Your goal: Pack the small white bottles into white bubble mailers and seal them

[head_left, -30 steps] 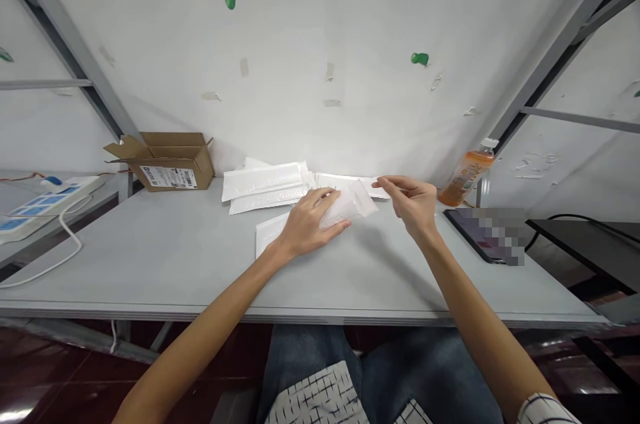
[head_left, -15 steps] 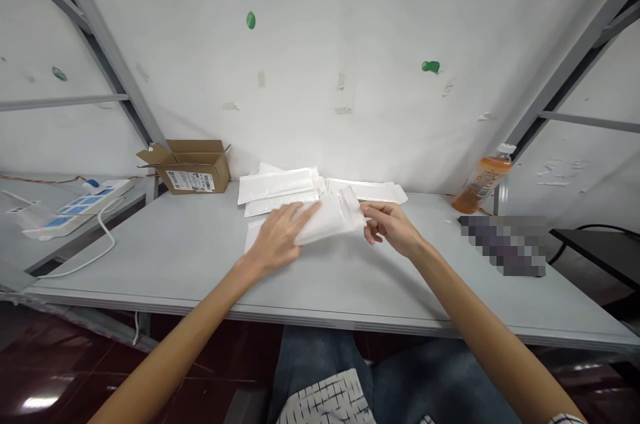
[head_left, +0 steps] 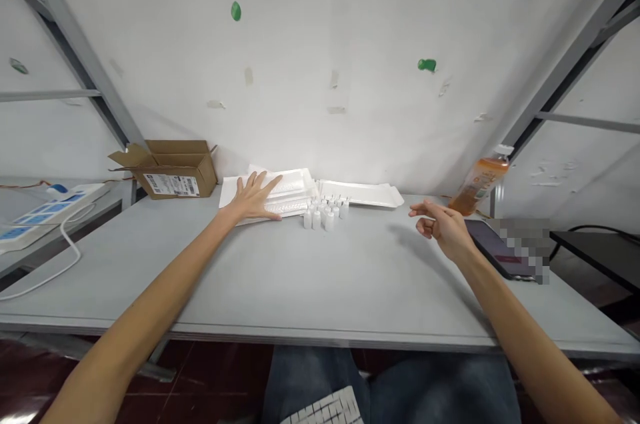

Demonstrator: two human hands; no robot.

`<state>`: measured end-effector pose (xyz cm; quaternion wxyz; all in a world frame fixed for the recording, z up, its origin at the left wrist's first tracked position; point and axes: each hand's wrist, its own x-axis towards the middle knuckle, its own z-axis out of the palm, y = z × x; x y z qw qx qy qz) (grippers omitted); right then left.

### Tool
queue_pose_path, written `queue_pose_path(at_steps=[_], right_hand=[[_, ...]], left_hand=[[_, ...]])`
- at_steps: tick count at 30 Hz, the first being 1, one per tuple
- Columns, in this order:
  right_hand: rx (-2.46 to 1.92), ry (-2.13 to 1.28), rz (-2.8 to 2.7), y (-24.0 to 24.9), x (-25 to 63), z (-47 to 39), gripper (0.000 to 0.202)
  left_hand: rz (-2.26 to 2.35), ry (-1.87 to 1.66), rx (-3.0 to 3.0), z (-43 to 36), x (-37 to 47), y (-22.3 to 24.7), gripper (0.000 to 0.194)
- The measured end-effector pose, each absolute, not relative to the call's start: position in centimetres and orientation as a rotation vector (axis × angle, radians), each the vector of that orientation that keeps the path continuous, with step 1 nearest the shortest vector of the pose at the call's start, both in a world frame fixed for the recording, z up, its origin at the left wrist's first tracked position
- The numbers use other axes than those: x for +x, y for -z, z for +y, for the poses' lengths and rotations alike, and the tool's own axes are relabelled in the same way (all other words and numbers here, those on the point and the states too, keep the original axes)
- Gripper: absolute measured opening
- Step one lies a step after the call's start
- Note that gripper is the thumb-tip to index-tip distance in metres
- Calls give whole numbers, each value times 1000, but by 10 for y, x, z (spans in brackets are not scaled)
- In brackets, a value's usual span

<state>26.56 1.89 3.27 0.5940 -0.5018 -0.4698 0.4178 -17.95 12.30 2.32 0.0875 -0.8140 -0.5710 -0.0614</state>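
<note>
My left hand (head_left: 250, 199) rests with its fingers spread on a pile of white padded envelopes (head_left: 295, 183) near the wall. Just right of the pile, several small white bottles (head_left: 327, 211) stand together on the grey table. Behind them another white envelope (head_left: 357, 194) lies flat against the wall's foot. My right hand (head_left: 440, 227) hovers over the right part of the table, fingers apart and partly bent, holding nothing.
An open cardboard box (head_left: 183, 171) stands at the back left, with a white power strip (head_left: 55, 214) beyond it. On the right are a bottle of orange drink (head_left: 480, 184) and a dark phone (head_left: 500, 247).
The envelope between my hands has moved left onto the pile, and my right hand has let go and moved right. The small white bottles have come into sight. The view has shifted slightly.
</note>
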Motion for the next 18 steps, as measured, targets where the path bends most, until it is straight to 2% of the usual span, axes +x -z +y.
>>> queue_pose_path(at_steps=[6, 8, 10, 13, 15, 18], right_hand=[[-1258, -853, -1218, -27, 271, 32, 43], [-1372, -669, -1419, -24, 270, 48, 38], [-1509, -339, -1652, -20, 269, 70, 29], [-1645, 64, -1955, -12, 264, 101, 36], [-1690, 156, -2144, -6, 260, 115, 39], [-1700, 222, -2314, 4, 255, 122, 30]], left_hand=[[-1568, 80, -2396, 134, -173, -40, 87], [-1478, 105, -2386, 144, -168, -48, 76], [-1377, 155, -2341, 154, -164, -51, 71], [-1314, 180, -2254, 166, -163, -47, 76], [-1363, 168, -2237, 170, -163, -42, 85], [-1437, 196, -2239, 171, -165, -38, 100]])
